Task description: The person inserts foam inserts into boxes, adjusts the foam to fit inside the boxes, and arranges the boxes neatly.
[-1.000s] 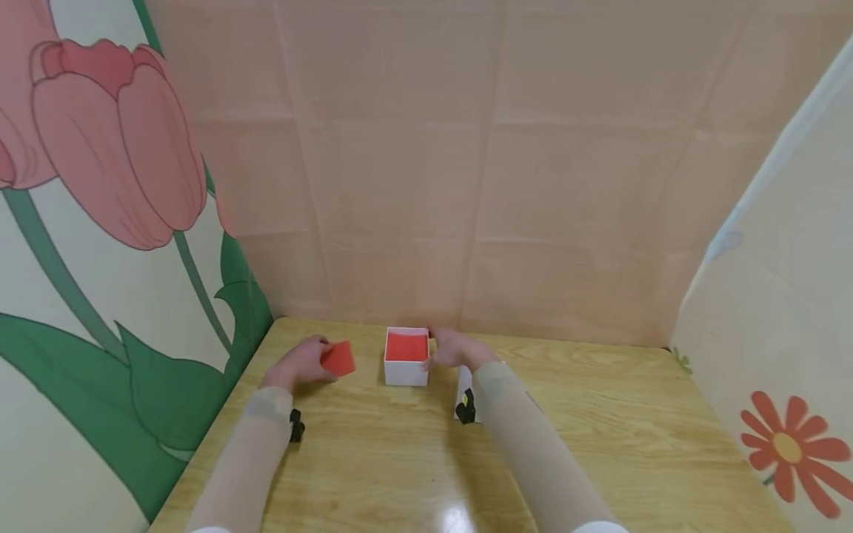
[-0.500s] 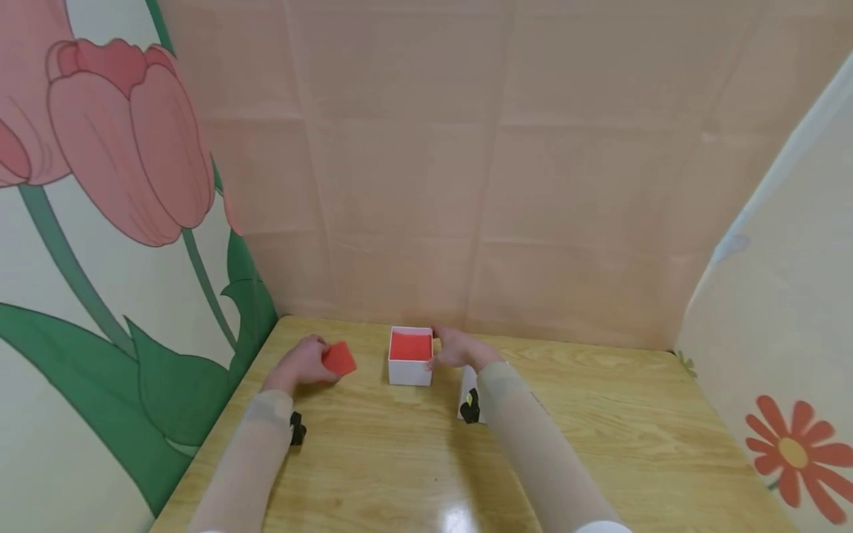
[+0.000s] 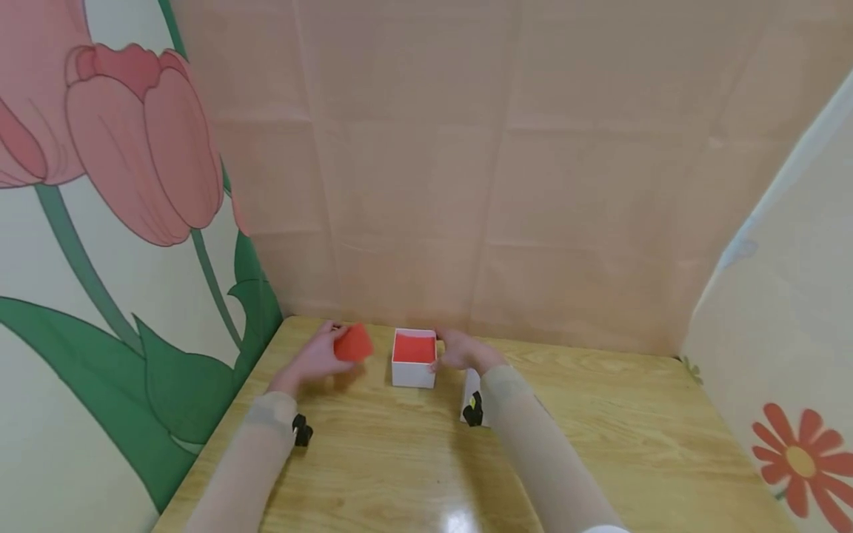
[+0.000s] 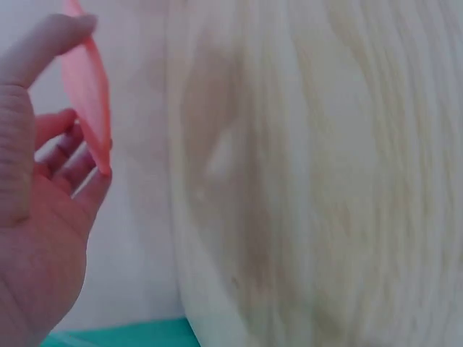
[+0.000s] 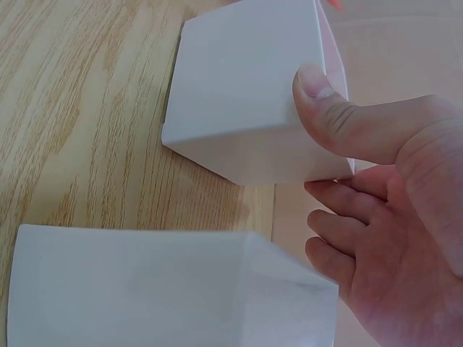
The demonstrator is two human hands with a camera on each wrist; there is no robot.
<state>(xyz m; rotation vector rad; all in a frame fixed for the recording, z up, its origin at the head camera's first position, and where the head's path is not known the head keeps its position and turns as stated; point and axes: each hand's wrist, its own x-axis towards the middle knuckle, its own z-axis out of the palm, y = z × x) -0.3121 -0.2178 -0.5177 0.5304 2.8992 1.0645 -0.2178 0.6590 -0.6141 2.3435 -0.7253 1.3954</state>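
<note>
Between the thumb and fingers of my left hand [image 3: 317, 358] is a thin red square sheet [image 3: 354, 343], raised over the table to the left of an open white box [image 3: 413, 375]. The left wrist view shows the sheet [image 4: 88, 94] nearly edge-on, pinched by its edges. Inside the box lies a matching red layer [image 3: 415, 348] just below the rim. My right hand [image 3: 460, 349] grips the box's right side, the thumb [image 5: 318, 90] on its near wall and the fingers behind. The box stands upright on the table.
A second white box-like piece [image 5: 130, 285] lies just right of the open box, partly hidden by the right forearm in the head view. The wooden table [image 3: 380, 459] ends at a beige cloth backdrop [image 3: 406, 185]. Flower-printed panels [image 3: 149, 148] flank it.
My left hand has lifted the red sheet and moved it rightward, nearer the box. The right hand keeps its hold on the box. The head view has shifted slightly.
</note>
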